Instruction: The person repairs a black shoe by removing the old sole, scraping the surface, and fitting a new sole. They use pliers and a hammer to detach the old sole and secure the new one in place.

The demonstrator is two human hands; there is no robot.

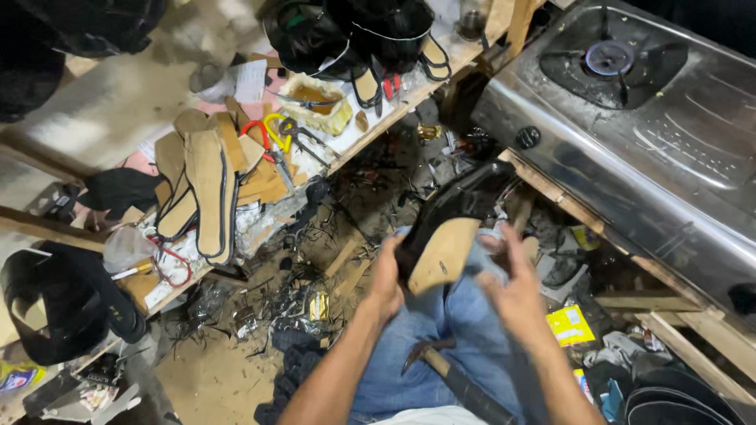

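Seemingly mid-way, the left hand (386, 279) grips a black shoe (453, 212), bare tan sole up, while the right hand (512, 287) hovers spread beside it, a hammer (449, 374) resting on the lap below.

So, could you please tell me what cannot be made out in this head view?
- Right hand: motion-blurred, so its grip is unclear.
- Shoe: upper is black in shadow, detail lost; left hand covers one edge.
- Hammer: handle end cut off by the bottom edge.
- Stove: runs past the right edge.

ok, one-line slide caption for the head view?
Left hand holds a black shoe with tan sole over the lap; right hand open beside it.
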